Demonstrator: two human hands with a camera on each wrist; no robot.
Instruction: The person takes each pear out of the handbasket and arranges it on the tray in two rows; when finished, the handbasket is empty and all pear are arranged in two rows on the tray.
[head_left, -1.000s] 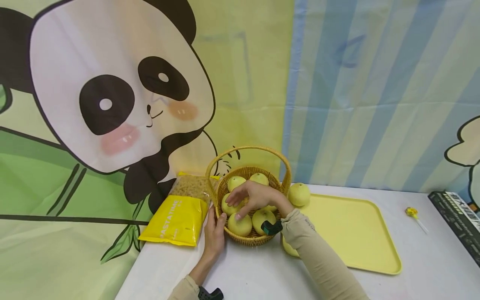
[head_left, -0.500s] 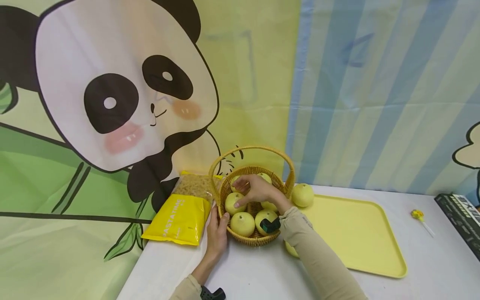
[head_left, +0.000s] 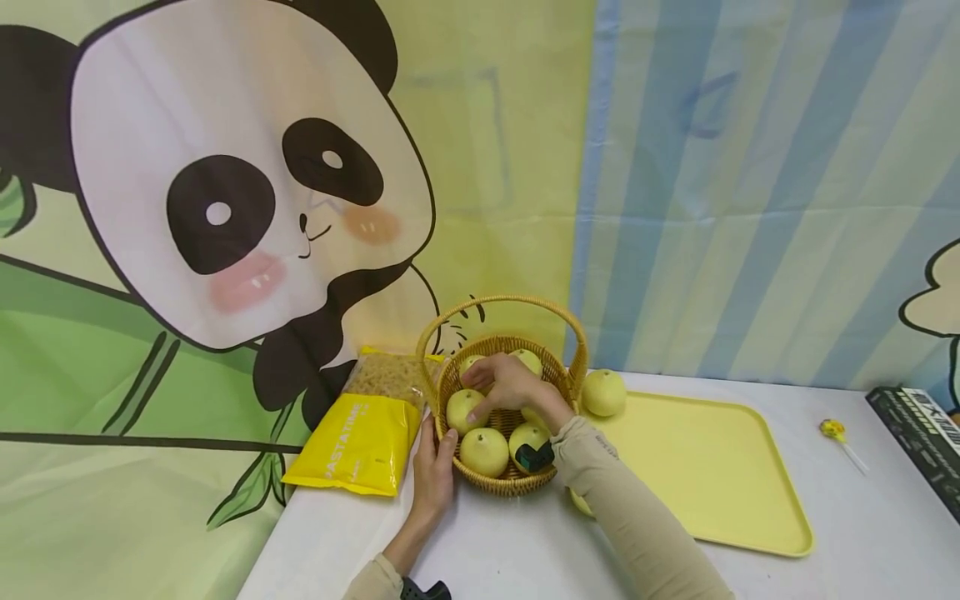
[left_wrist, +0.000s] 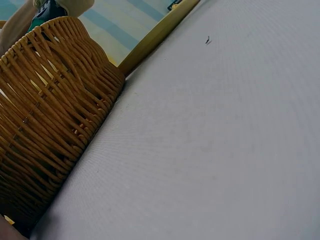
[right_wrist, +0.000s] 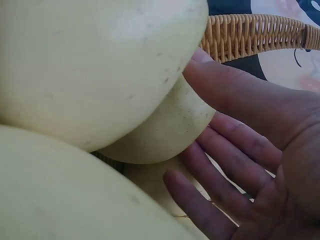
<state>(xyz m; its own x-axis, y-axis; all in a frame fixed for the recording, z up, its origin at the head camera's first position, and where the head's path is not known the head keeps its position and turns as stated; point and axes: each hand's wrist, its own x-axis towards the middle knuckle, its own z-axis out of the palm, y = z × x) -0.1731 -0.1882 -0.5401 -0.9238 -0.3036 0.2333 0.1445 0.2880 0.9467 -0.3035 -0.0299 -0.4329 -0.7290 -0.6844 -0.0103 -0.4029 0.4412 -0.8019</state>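
The right hand (head_left: 506, 387) sits inside the basket (head_left: 504, 487), fingers and thumb apart, with fruits (head_left: 483, 452) below and around it; firm contact is hard to tell. To its left, the left hand (head_left: 432, 483) rests against the basket's side, thumb and fingers apart. Good handling likely needs steady support there, gentle right fingertips and clearance under the handle (head_left: 502, 298) above
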